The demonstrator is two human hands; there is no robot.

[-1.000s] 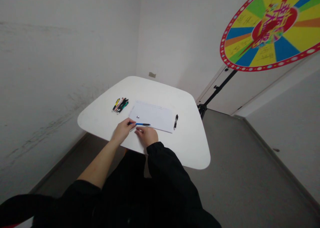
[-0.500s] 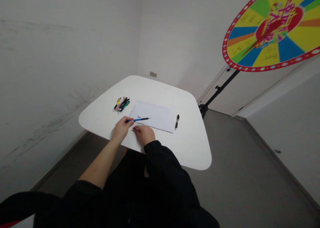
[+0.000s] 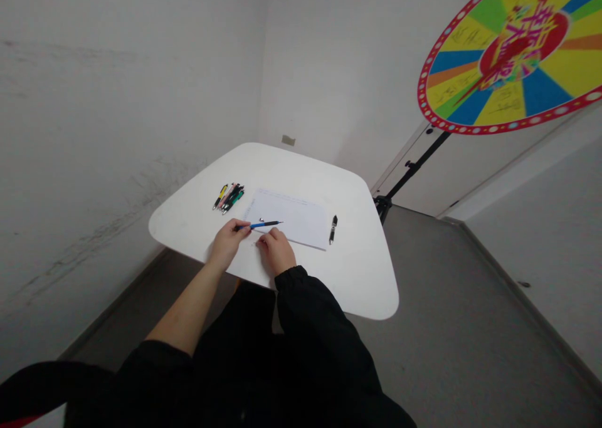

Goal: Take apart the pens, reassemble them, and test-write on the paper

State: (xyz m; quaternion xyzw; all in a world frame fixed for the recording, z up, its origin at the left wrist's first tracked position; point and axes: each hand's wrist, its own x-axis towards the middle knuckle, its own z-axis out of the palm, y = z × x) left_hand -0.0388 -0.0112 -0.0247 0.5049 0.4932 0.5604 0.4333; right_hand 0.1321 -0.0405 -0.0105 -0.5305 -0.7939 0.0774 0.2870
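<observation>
My left hand point(image 3: 227, 241) grips a blue and black pen point(image 3: 264, 225) by its left end. The pen lies crosswise over the lower edge of the white paper point(image 3: 296, 216), and a thin tip sticks out to the right. Just below the pen, my right hand point(image 3: 278, 252) is closed in a pinch low over the table, apart from the left hand. Something tiny shows by its fingertips, too small to name. A small silver piece point(image 3: 261, 219) rests on the paper behind the pen.
A bunch of several pens point(image 3: 229, 197) lies on the white table point(image 3: 348, 284) left of the paper. One black and silver pen point(image 3: 333, 229) lies to its right. Beyond the table stands a colourful prize wheel point(image 3: 512, 58) on a black stand point(image 3: 414, 168).
My right hand has shifted slightly to the right, and its fingers have turned a little. My left hand and the blue pen have stayed nearly still.
</observation>
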